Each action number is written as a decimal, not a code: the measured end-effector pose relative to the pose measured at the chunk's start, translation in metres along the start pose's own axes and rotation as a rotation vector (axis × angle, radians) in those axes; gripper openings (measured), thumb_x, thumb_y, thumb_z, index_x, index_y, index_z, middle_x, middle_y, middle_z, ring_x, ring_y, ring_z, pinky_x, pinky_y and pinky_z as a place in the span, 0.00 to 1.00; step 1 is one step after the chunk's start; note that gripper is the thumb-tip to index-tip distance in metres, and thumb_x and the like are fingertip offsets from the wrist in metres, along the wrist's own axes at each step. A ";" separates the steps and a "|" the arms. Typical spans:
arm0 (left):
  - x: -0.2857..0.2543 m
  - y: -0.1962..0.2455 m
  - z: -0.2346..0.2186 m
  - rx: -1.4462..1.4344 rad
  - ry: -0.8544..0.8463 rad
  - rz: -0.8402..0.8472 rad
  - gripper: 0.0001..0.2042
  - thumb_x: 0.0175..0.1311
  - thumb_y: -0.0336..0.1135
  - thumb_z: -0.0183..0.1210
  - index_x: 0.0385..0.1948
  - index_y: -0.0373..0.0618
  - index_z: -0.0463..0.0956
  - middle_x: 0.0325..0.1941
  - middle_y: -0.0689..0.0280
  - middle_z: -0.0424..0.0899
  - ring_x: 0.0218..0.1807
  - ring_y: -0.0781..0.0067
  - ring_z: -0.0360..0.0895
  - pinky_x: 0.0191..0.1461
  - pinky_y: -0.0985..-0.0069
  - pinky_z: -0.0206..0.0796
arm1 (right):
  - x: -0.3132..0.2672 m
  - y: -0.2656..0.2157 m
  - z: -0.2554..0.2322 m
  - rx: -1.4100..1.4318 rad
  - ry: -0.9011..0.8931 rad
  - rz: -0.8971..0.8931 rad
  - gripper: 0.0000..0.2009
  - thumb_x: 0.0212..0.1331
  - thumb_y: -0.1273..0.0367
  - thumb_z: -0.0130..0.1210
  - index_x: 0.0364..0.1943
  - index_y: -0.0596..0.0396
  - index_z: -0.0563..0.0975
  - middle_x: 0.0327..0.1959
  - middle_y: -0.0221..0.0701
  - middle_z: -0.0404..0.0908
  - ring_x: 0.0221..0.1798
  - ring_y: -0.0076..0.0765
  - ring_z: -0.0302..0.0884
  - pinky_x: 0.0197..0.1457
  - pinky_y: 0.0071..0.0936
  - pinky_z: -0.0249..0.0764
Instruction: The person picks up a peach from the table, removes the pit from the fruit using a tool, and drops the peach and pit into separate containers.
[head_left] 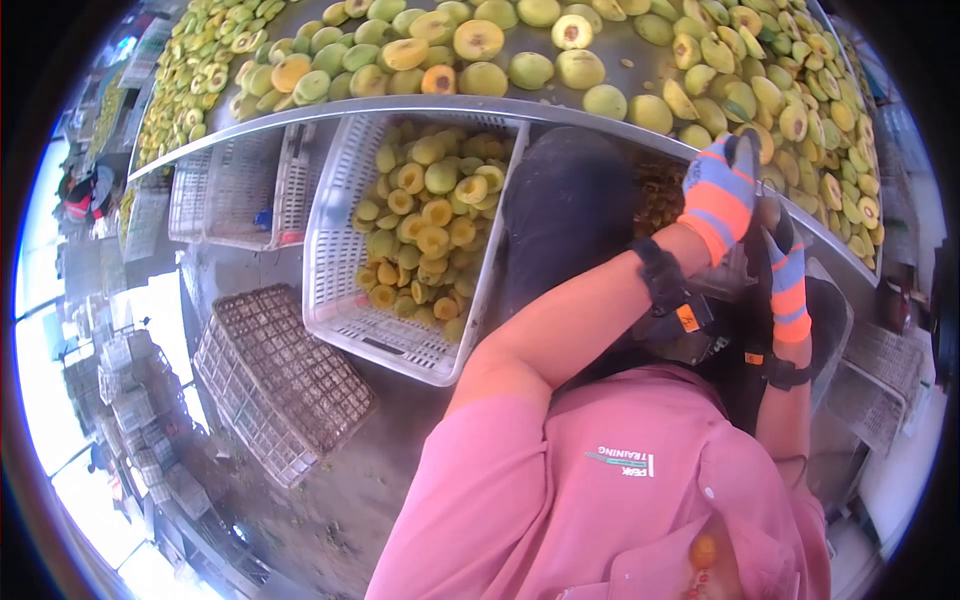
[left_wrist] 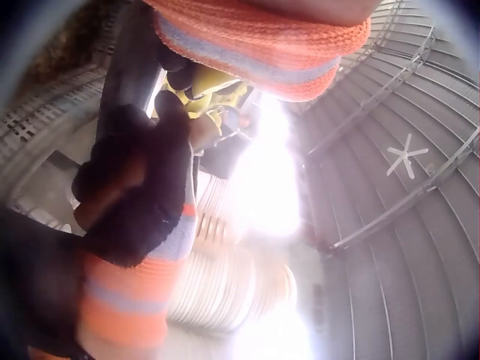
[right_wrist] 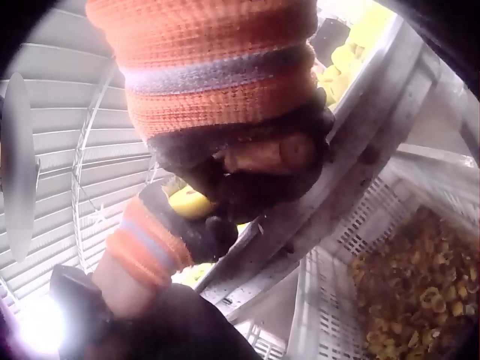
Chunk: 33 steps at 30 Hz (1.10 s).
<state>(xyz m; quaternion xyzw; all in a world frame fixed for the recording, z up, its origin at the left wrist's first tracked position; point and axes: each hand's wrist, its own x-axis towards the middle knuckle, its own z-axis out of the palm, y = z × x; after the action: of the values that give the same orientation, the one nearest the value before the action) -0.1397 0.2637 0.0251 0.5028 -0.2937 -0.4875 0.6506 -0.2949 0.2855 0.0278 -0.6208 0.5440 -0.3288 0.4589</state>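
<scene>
Right wrist view: left hand pinching yellow fruit piece, fingers bent round soft, smooth flesh, seemingly steadying it; right hand curling closed round brown, handle-like piece, its far end hidden. Fruit piece sitting between ribbed-knit, dark-palmed gloves, beside metal surface. Head view: rounded, hollowed green-yellow halves spreading over surface, probably for easy reach; slotted plastic crate standing below rim, holding more halves, likely keeping them contained.
</scene>
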 end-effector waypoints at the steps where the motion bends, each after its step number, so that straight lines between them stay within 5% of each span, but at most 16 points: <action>1: 0.000 0.000 -0.002 -0.039 -0.016 -0.040 0.17 0.69 0.47 0.51 0.35 0.40 0.78 0.30 0.51 0.81 0.32 0.48 0.75 0.38 0.65 0.67 | 0.001 -0.004 -0.001 -0.031 -0.013 -0.024 0.13 0.63 0.68 0.55 0.49 0.57 0.74 0.28 0.27 0.79 0.22 0.18 0.69 0.22 0.19 0.64; 2: 0.000 0.002 -0.004 -0.140 -0.028 -0.065 0.16 0.71 0.42 0.54 0.31 0.36 0.76 0.24 0.73 0.73 0.28 0.82 0.62 0.30 0.75 0.61 | 0.002 -0.008 -0.002 -0.061 -0.026 -0.048 0.13 0.63 0.67 0.55 0.49 0.57 0.74 0.27 0.27 0.79 0.21 0.17 0.69 0.21 0.18 0.63; 3: 0.002 0.000 -0.004 -0.178 -0.024 -0.057 0.16 0.71 0.42 0.54 0.31 0.36 0.76 0.24 0.75 0.72 0.28 0.84 0.61 0.30 0.76 0.60 | 0.004 -0.012 -0.003 -0.092 -0.038 -0.073 0.13 0.63 0.67 0.56 0.49 0.57 0.74 0.27 0.26 0.78 0.21 0.16 0.68 0.21 0.18 0.63; 8: 0.007 -0.002 -0.003 -0.201 -0.015 -0.039 0.15 0.69 0.42 0.54 0.33 0.37 0.77 0.26 0.70 0.75 0.28 0.77 0.68 0.33 0.73 0.63 | 0.007 -0.030 0.010 -0.044 -0.026 0.059 0.15 0.66 0.62 0.53 0.50 0.57 0.74 0.27 0.26 0.78 0.22 0.17 0.69 0.21 0.16 0.61; 11: -0.004 0.013 -0.007 0.348 0.059 0.335 0.13 0.65 0.42 0.56 0.35 0.38 0.77 0.35 0.57 0.80 0.35 0.55 0.78 0.40 0.65 0.68 | 0.010 -0.011 0.009 0.250 -0.030 0.164 0.15 0.67 0.62 0.52 0.51 0.55 0.74 0.27 0.24 0.78 0.23 0.17 0.71 0.21 0.16 0.62; 12: -0.008 0.025 -0.010 0.362 -0.071 0.161 0.13 0.62 0.42 0.57 0.37 0.40 0.77 0.44 0.48 0.77 0.45 0.41 0.76 0.48 0.59 0.68 | 0.007 -0.012 0.005 0.305 -0.053 0.234 0.15 0.66 0.61 0.52 0.51 0.55 0.74 0.27 0.24 0.78 0.23 0.17 0.71 0.22 0.16 0.63; 13: -0.012 0.023 -0.007 0.425 -0.081 0.163 0.13 0.62 0.42 0.57 0.37 0.40 0.77 0.44 0.48 0.78 0.45 0.42 0.76 0.49 0.60 0.69 | 0.006 -0.015 0.003 0.358 -0.077 0.304 0.16 0.66 0.61 0.52 0.52 0.55 0.74 0.28 0.23 0.78 0.24 0.17 0.72 0.22 0.16 0.64; 15: -0.017 0.019 -0.002 0.552 -0.101 0.168 0.14 0.62 0.43 0.57 0.37 0.40 0.76 0.43 0.49 0.78 0.45 0.44 0.77 0.49 0.60 0.69 | 0.010 0.020 -0.004 0.075 -0.187 -0.025 0.17 0.66 0.58 0.53 0.50 0.55 0.75 0.29 0.23 0.78 0.25 0.17 0.73 0.24 0.16 0.66; 19: -0.019 0.028 -0.011 0.476 -0.123 0.094 0.16 0.62 0.45 0.57 0.37 0.39 0.76 0.41 0.48 0.81 0.45 0.43 0.78 0.48 0.60 0.70 | 0.011 0.027 0.005 0.160 -0.168 0.062 0.17 0.65 0.58 0.54 0.50 0.54 0.75 0.28 0.23 0.78 0.26 0.17 0.74 0.24 0.16 0.67; 22: -0.013 0.022 -0.011 0.436 -0.079 0.083 0.14 0.63 0.42 0.57 0.35 0.38 0.76 0.34 0.54 0.83 0.37 0.52 0.80 0.43 0.64 0.71 | 0.020 0.034 0.011 0.155 -0.153 0.063 0.17 0.64 0.59 0.55 0.50 0.55 0.75 0.27 0.23 0.78 0.24 0.18 0.74 0.23 0.17 0.66; 25: 0.000 0.008 -0.012 0.072 -0.093 -0.033 0.12 0.66 0.39 0.56 0.32 0.38 0.76 0.27 0.63 0.81 0.30 0.71 0.76 0.35 0.71 0.68 | 0.012 0.019 0.019 0.158 -0.076 0.021 0.16 0.65 0.64 0.54 0.53 0.55 0.74 0.27 0.25 0.79 0.21 0.17 0.70 0.19 0.17 0.62; 26: 0.003 0.004 -0.011 -0.174 -0.099 -0.099 0.11 0.68 0.38 0.56 0.30 0.39 0.76 0.24 0.71 0.77 0.27 0.83 0.67 0.30 0.77 0.62 | 0.010 0.010 0.021 0.159 -0.052 0.008 0.16 0.65 0.65 0.54 0.54 0.55 0.73 0.27 0.26 0.79 0.20 0.17 0.69 0.18 0.17 0.61; 31: 0.010 0.012 -0.017 -0.453 -0.116 -0.169 0.11 0.66 0.38 0.59 0.22 0.48 0.76 0.20 0.76 0.73 0.21 0.87 0.65 0.25 0.81 0.54 | -0.001 -0.003 0.024 0.121 0.026 -0.083 0.19 0.65 0.70 0.52 0.61 0.55 0.68 0.31 0.25 0.79 0.22 0.14 0.67 0.21 0.13 0.61; 33: 0.011 0.008 -0.015 -0.465 -0.118 -0.170 0.09 0.66 0.38 0.59 0.25 0.48 0.78 0.22 0.77 0.74 0.23 0.87 0.65 0.26 0.81 0.55 | 0.000 0.001 0.015 0.084 -0.037 -0.084 0.21 0.63 0.73 0.53 0.61 0.58 0.68 0.40 0.29 0.79 0.36 0.17 0.73 0.37 0.16 0.70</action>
<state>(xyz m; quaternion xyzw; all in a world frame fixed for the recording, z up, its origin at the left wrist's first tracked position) -0.1200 0.2590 0.0261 0.3335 -0.1679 -0.6234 0.6870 -0.2815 0.2884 0.0215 -0.6294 0.4946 -0.3588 0.4802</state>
